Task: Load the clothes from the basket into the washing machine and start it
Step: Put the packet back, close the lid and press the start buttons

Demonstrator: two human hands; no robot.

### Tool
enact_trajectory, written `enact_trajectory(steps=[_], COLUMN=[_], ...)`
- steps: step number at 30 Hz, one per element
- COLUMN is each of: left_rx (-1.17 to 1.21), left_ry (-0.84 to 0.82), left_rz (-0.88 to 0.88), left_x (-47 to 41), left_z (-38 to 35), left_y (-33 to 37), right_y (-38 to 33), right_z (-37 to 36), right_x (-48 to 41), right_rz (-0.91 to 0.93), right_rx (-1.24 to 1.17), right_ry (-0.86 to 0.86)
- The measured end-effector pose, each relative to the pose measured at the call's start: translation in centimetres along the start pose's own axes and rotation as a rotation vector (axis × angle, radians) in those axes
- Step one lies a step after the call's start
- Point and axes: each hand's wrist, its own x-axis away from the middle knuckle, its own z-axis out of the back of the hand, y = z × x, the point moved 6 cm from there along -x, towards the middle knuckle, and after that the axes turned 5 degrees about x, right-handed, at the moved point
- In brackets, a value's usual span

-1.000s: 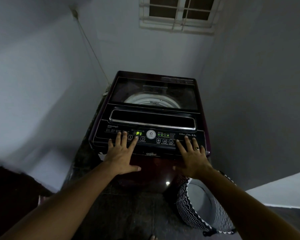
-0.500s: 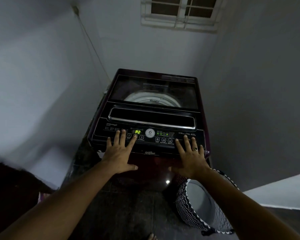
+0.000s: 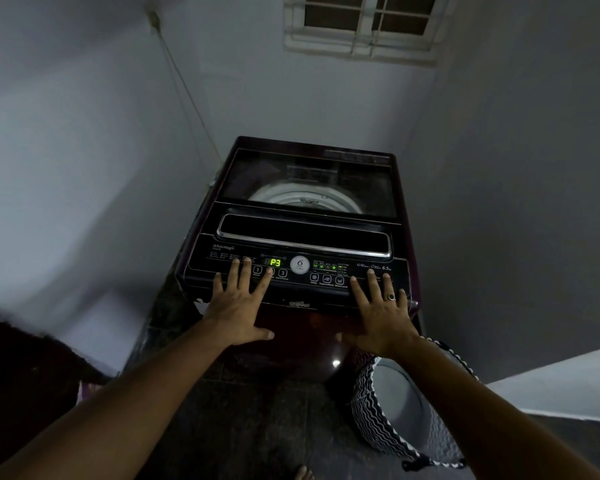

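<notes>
A dark maroon top-loading washing machine (image 3: 312, 174) stands in the corner, its glass lid shut over the white drum. On its black control panel (image 3: 378, 268) a green display (image 3: 275, 262) reads P3. My left hand (image 3: 238, 308) lies flat on the panel's front edge, fingers spread, with the index fingertip on the middle numbered button (image 3: 270, 270). On the panel's right end rests my right hand (image 3: 383, 315), also flat and spread, a ring on one finger. Below it on the floor stands the black-and-white zigzag laundry basket (image 3: 371, 420), whose pale inside shows no clothes.
Grey walls close in on the left, back and right of the machine. A barred window (image 3: 361, 26) sits high on the back wall. A cord (image 3: 184, 98) runs down the left wall. The floor (image 3: 257, 427) is dark tile; my toes (image 3: 303, 474) show at the bottom edge.
The display has gone from P1 to P2 to P3 while my left index finger stays on the middle button. Both hands have kept their places.
</notes>
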Motion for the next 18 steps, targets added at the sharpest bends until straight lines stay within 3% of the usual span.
enact_trajectory(steps=[7, 14, 18], left_rx=[-0.001, -0.064, -0.074], left_ry=[0.02, 0.289, 0.243], left_rz=[0.001, -0.043, -0.048], left_x=[0.3, 1.9, 1.3], left_z=[0.3, 2.3, 2.3], left_y=[0.1, 3.1, 4.2], right_y=[0.0, 0.1, 0.0], right_z=[-0.2, -0.2, -0.1], right_x=[-0.1, -0.1, -0.1], right_rz=[-0.005, 0.0, 0.002], right_rx=[0.008, 0.014, 0.013], right_ry=[-0.003, -0.002, -0.006])
